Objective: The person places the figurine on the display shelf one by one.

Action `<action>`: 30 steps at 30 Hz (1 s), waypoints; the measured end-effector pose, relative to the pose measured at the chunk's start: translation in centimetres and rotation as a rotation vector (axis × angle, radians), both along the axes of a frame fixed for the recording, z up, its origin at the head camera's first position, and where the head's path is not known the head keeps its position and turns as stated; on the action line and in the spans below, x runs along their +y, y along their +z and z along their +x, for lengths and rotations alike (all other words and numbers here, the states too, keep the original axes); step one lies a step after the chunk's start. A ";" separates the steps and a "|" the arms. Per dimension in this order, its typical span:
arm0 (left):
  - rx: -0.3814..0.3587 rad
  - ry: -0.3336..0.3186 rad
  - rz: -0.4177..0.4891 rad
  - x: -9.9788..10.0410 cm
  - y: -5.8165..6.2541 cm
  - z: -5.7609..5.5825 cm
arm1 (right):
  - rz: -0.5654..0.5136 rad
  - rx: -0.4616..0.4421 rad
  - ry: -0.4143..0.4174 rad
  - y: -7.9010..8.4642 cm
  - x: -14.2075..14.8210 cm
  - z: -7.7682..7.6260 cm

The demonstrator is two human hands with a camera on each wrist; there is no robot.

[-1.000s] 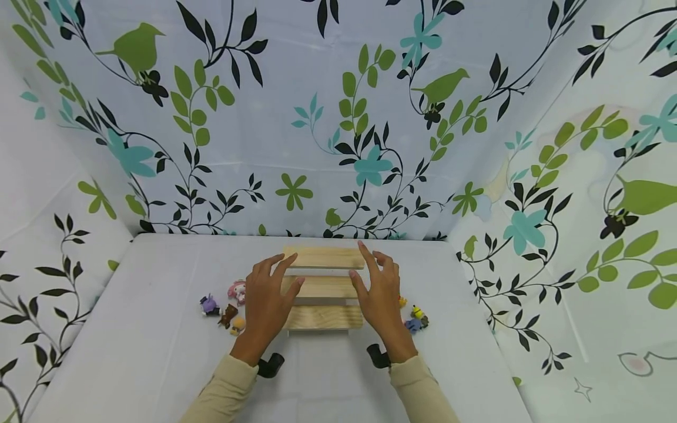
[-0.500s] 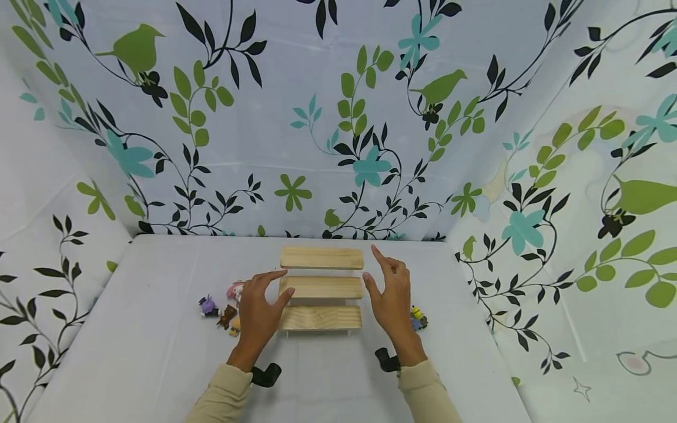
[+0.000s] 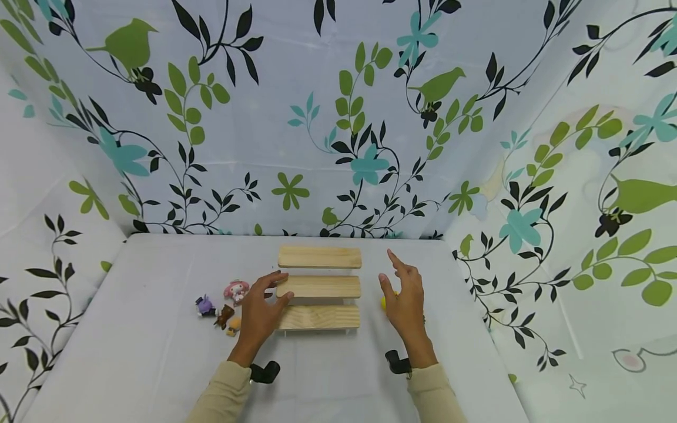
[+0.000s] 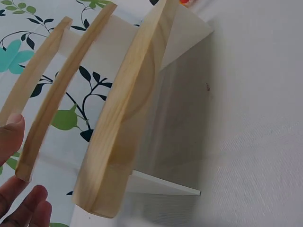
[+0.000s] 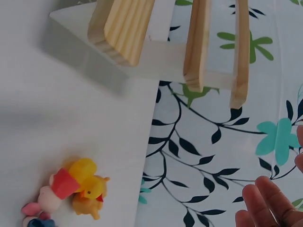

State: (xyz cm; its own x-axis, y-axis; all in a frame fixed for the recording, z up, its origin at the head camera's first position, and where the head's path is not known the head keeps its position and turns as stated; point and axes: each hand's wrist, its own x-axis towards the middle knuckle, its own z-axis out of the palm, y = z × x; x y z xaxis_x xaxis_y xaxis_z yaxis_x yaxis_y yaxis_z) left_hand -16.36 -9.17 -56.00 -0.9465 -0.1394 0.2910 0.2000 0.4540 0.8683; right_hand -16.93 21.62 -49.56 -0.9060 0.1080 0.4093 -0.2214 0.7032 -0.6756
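Observation:
A small three-step wooden shelf [image 3: 324, 286] with pale boards and white side supports stands on the white table. My left hand [image 3: 258, 314] is at its left end, thumb and index finger spread around the end of the middle board. In the left wrist view the fingertips [image 4: 33, 198] lie right at that board's end. My right hand [image 3: 406, 302] is raised to the right of the shelf, apart from it, with fingers extended and nothing in them. Toy figures, among them a yellow duck [image 5: 90, 184], lie below it, mostly hidden by the hand in the head view.
Left of the shelf lie several small figures: a purple one [image 3: 204, 305], a brown one [image 3: 224, 317], an orange one [image 3: 233, 326] and a pink-and-white one [image 3: 235, 291]. A leaf-patterned cloth [image 3: 238, 147] hangs behind the table [image 3: 158, 341].
Both hands have moved outward from the shelf, baring its boards. The right hand has gone further right, away from it; the left hand stays near the left end.

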 end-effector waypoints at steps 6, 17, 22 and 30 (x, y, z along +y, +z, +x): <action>0.002 -0.049 0.060 -0.4 -0.8 -0.4 | -0.017 -0.055 -0.035 -1.0 1.4 -0.2; 0.033 -0.041 0.049 -0.3 -1.3 -0.8 | -0.015 -0.160 -0.109 -3.3 3.8 -0.3; 0.019 -0.001 0.007 -0.2 -1.3 -0.9 | -0.003 -0.231 -0.123 -4.4 4.5 -0.3; 0.024 0.035 -0.058 -0.3 -1.7 -0.9 | -0.018 -0.328 -0.124 -6.7 5.1 -0.5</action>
